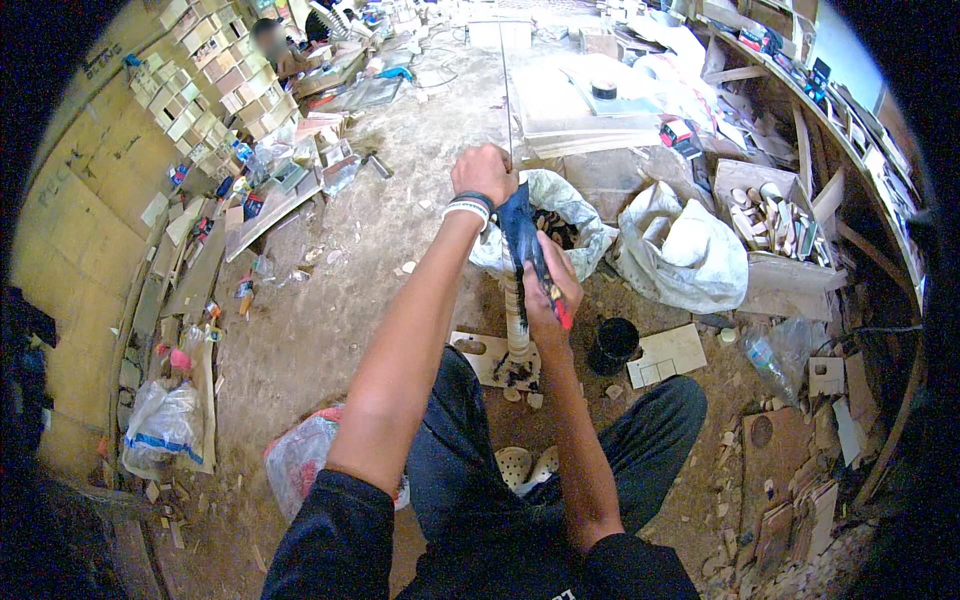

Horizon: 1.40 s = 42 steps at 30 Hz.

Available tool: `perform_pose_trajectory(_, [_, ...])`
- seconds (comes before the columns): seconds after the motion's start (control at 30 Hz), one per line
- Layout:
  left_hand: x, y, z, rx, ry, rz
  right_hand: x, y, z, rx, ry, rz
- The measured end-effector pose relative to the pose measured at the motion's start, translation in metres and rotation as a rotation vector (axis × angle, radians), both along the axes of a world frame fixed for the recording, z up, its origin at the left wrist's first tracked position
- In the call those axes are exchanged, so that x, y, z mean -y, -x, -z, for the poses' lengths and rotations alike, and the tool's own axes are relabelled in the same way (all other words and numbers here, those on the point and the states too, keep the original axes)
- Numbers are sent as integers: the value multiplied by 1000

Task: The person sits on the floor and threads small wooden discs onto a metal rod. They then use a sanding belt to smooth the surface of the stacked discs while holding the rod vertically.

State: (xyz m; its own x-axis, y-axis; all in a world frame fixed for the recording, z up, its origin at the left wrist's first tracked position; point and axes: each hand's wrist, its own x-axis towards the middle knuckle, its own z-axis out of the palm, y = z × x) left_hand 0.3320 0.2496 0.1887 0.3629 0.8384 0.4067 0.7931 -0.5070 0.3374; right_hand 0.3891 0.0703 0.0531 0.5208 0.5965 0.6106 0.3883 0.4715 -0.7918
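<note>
My left hand [485,172] is closed in a fist in front of me, at the top end of a dark blue, tapered tool. What its fingers hold is hidden. My right hand [555,288] grips the lower part of this dark blue tool [518,225], whose end shows black, yellow and red; its exact kind cannot be made out. Below the hands, a ringed, light wooden post [516,325] stands on a flat wooden board [480,358] with dark smears. A thin dark line [507,90] runs upward from beside my left hand.
Behind my hands stands an open white sack [575,200] with dark pieces inside. Right of it are another white sack [680,250] and a wooden box [780,225] of offcuts. A black cup [614,345] and a cut board [667,356] lie near my knee. Stacked wooden blocks [225,70] rise far left, near another person.
</note>
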Motion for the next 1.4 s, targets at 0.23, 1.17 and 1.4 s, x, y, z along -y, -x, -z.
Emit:
perform_pose_trajectory(0.23, [-5,12,4,-2,-52,-22,98,33,148,16,291,-46])
perform_pose_trajectory(1.17, [-36,50,23,98,-5,79,23,-10,107,-213,134,-122])
perform_pose_trajectory(1.4, [-40,60,28,102,-50,91,104,21,175,-197,541,-120])
